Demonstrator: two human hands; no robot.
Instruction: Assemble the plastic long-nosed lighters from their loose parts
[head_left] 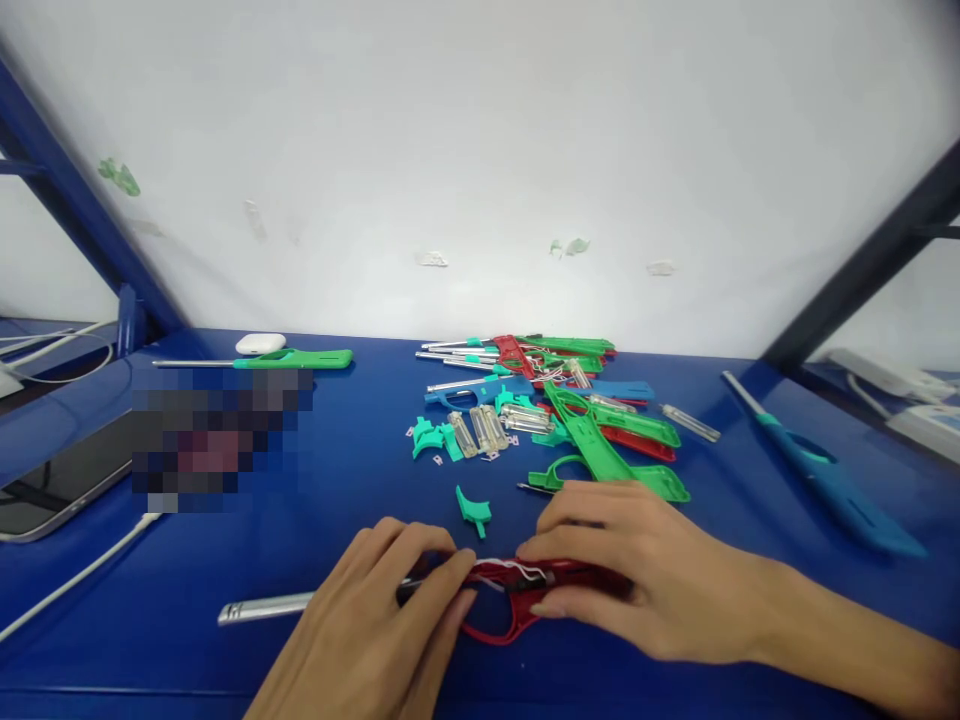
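My left hand (382, 600) is closed around the front of an opened red gas lighter casing (501, 632), its thumb and fingertips pinching near where the silver metal tube (264, 607) comes out. White wires (517, 568) and a dark part lie exposed in the casing between both hands. My right hand (637, 565) grips the handle end, thumb below and fingers above, hiding most of it. Just beyond the hands lies a loose teal trigger (473, 508). Green casing halves (589, 440) rest right behind my right fingers.
Several clear fuel tanks (487, 428), teal triggers (427, 438) and partly built lighters (469, 350) are heaped mid-table. A whole green lighter (315, 359) and white case (260, 344) sit back left; a phone (71, 470) and cable (82, 572) left. A blue lighter (832, 480) lies right.
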